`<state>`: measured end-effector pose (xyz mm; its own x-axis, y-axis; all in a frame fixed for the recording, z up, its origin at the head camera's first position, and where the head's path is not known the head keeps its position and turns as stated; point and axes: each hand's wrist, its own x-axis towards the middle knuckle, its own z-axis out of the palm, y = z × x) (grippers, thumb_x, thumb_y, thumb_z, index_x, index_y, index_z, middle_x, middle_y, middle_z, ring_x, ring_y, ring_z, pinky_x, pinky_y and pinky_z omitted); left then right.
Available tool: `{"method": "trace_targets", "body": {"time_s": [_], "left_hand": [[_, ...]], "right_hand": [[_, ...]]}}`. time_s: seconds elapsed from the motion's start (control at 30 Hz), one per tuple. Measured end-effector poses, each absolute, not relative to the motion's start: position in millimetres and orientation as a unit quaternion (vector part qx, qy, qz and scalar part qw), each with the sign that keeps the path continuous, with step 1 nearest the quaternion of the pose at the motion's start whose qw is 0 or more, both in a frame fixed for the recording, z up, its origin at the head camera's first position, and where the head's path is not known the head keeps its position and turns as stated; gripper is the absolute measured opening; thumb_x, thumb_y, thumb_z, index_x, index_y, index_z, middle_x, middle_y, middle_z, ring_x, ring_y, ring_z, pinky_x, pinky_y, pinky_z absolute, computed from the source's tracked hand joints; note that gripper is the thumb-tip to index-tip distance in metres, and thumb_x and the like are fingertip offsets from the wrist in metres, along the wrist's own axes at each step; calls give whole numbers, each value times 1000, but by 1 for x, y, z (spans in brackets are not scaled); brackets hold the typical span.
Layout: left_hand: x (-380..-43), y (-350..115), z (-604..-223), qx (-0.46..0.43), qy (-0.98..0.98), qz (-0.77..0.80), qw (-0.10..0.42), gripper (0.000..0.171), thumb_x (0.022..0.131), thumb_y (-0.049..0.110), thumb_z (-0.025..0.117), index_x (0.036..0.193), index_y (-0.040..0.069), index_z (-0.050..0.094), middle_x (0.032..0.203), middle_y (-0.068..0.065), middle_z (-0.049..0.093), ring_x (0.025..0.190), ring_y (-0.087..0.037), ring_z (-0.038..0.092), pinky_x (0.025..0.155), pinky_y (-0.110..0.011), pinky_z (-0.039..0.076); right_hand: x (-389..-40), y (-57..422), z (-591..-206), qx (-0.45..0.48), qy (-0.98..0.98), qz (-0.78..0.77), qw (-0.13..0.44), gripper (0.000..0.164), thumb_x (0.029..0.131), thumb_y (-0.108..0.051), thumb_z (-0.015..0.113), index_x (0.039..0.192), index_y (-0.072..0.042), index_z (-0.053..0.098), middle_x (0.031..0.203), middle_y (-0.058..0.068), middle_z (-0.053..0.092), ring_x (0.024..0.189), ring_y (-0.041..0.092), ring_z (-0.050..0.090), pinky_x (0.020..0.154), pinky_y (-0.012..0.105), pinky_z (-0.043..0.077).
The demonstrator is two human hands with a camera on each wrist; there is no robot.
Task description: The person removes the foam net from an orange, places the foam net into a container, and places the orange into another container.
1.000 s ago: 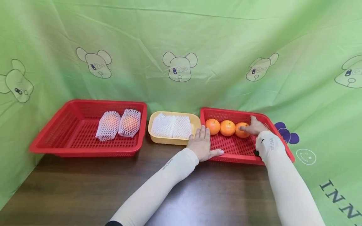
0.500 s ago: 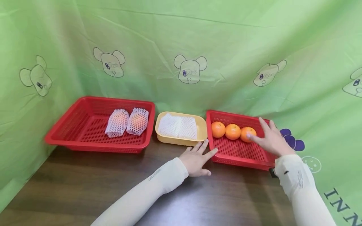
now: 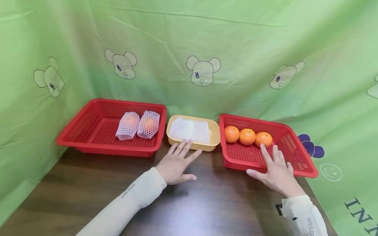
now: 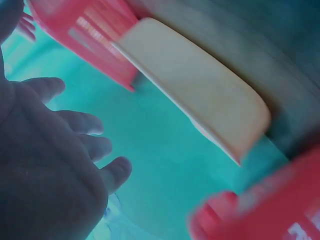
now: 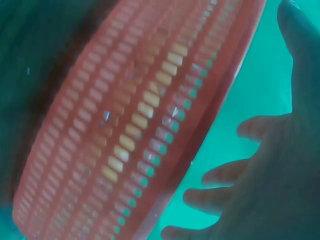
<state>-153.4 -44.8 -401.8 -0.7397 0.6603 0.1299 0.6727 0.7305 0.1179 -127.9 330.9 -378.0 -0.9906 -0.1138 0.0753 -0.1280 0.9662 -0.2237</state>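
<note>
My left hand (image 3: 175,164) hovers with spread fingers in front of the yellow tub (image 3: 215,129), holding nothing. White foam net sleeves (image 3: 189,129) lie flat in that tub. On the right, my right hand (image 3: 277,172) is held with fingers apart over the front rim of the right red basket (image 3: 245,164), and it holds nothing. Three oranges (image 3: 247,136) stand in a row along that basket's back; the right hand's index fingertip overlaps the nearest one in the head view, and contact cannot be told. In the left wrist view the tub (image 4: 195,80) shows its outer side beyond the hand.
At the left a larger red basket (image 3: 88,144) holds two fruits in white foam nets (image 3: 128,126). All the containers stand on a dark wooden table (image 3: 206,200). A green printed cloth (image 3: 162,49) hangs behind and at both sides.
Both hands have drawn back toward the person. The left hand has moved left, away from the right basket, and the right hand has come out from over the oranges. The head view has shifted slightly.
</note>
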Motion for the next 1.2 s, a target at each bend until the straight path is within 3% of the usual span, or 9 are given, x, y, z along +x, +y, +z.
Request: {"method": "trace_targets", "body": {"time_s": [0.37,0.77,1.2], "left_hand": [[-157,-100,-400,-291,-951,-101,35,95,90,63,65,163,20,23,166,-22,6,152,-40,2,118,-61,11],[-170,-150,-404,-211,-971,-111,18,101,87,60,70,163,16,21,166,-22,10,152,-42,4,116,-64,11],[-176,-193,-396,-151,-984,-89,6,102,85,61,70,161,10,25,164,-26,13,149,-47,9,116,-65,12]], "right_hand": [[-129,274,-382,114,-984,133,26,118,80,-75,68,164,-14,11,163,33,-4,145,58,3,102,80,8],[-159,193,-386,194,-969,151,40,117,78,-76,68,163,-14,18,165,28,3,151,44,7,110,72,13],[-201,70,-392,248,-948,200,-16,112,80,-72,70,164,-21,14,168,17,4,152,39,10,115,66,15]]}}
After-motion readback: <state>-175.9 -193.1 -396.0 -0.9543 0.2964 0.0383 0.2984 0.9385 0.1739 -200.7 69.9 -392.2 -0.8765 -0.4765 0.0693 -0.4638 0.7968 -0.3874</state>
